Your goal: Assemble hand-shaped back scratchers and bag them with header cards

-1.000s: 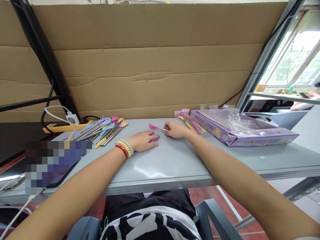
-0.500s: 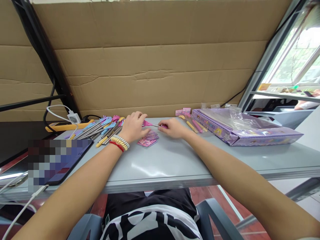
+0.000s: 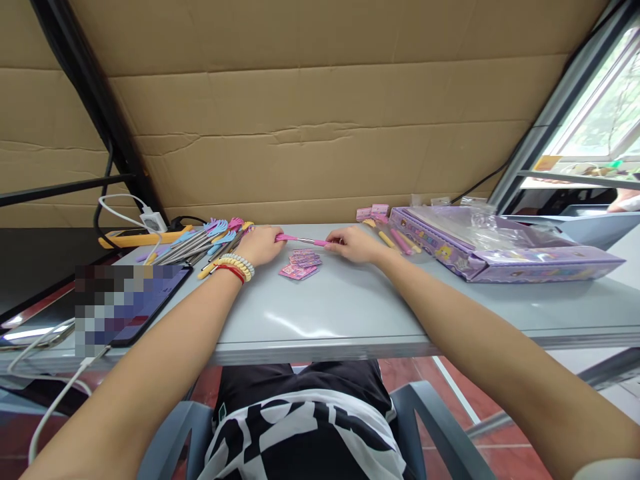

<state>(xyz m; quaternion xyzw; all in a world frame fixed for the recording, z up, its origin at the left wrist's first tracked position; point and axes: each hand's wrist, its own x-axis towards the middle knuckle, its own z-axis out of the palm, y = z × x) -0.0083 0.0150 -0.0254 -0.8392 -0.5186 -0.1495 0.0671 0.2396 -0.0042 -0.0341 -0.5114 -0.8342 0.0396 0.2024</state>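
Note:
A pink back scratcher point(image 3: 304, 241) with a metal rod stretches level between my two hands, just above the grey table. My left hand point(image 3: 264, 245) is closed around its left pink end, which the fingers mostly hide. At the opposite end, the fingers of my right hand point(image 3: 354, 244) pinch the pink handle. Small pink printed cards point(image 3: 299, 272) lie in a loose stack below the rod. Beside my left wrist is a heap of back scratchers point(image 3: 193, 248) with blue, pink and yellow parts and metal rods.
A purple box point(image 3: 525, 267) with clear plastic wrappers stands on the right. Near it lie several yellow and pink scratchers point(image 3: 395, 240) and more pink cards point(image 3: 373, 212). A tablet point(image 3: 145, 307) with a white cable sits at left. Cardboard point(image 3: 320, 133) walls the back.
My left hand has moved left and down, and my right hand slightly right. More of the scratcher's rod and pink handle now shows between them. The view has shifted slightly.

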